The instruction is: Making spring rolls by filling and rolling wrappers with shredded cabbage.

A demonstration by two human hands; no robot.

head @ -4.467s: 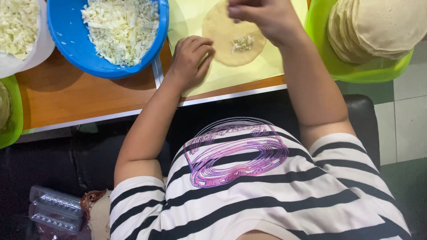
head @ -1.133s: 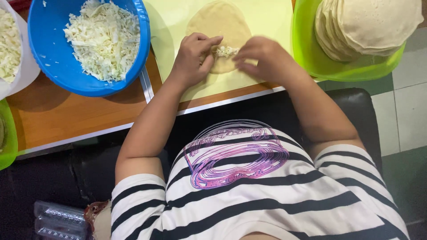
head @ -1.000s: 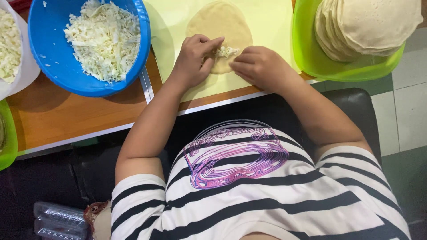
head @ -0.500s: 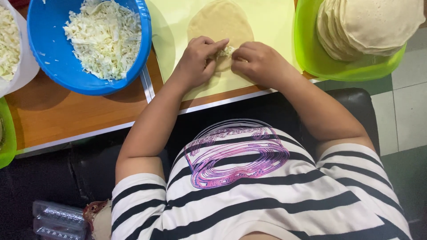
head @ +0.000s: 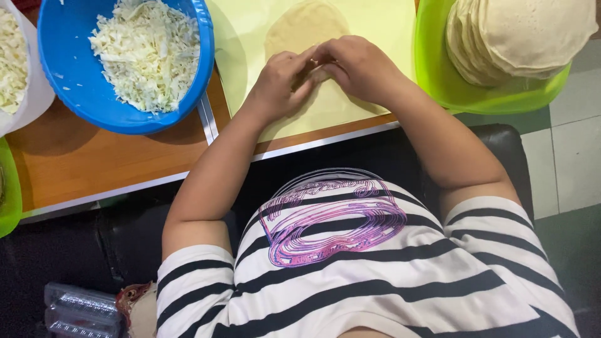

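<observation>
The left hand (head: 278, 84) and right hand (head: 357, 66) meet at the near edge of a round tortilla (head: 305, 25) that lies flat on a pale yellow mat (head: 388, 25) on the tabletop (head: 94, 169). Both grips are together on that edge: the fingers of each hand curl in and pinch the dough between them, fingertips of the 2 hands touching or nearly touching one another. Whether anything lies inside the pinched part I cannot tell, since the fingers cover it. The rest of the tortilla stretches away from the grip, bare and uncovered.

To the left of the grip, well apart, stands a blue bowl (head: 69, 87) holding shredded cabbage (head: 147, 53). Farther left still, at the picture's edge, a white container (head: 34, 100) holds more of the same shreds. To the right of the grip, near the right hand's wrist, a green bowl (head: 451, 87) carries a stack of tortillas (head: 526, 34) piled high above its rim. Nearer to the person than the grip, the forearms run back to a black-and-white striped shirt (head: 375, 275).
</observation>
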